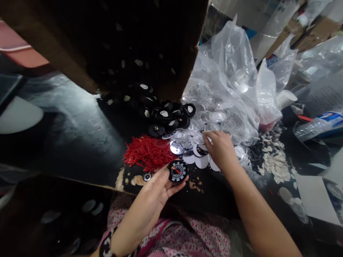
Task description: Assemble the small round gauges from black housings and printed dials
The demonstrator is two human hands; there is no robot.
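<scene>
My left hand (158, 187) holds a round black gauge dial (177, 171) with a red needle, resting on the fingertips above the table's front edge. My right hand (219, 148) reaches forward, palm down, fingers curled over a scatter of clear round lens covers (214, 117) and white dial discs (201, 161); what its fingertips pinch is hidden. A heap of small red needles (147, 154) lies just left of the gauge. Black round housings (167, 116) are piled behind it.
A large dark cardboard box (120, 43) full of black housings leans over the back of the black table (75, 132). Crumpled clear plastic bags (235, 71) hold more lenses. White paper scraps (276, 160) lie at the right, near a plastic bottle (318, 125).
</scene>
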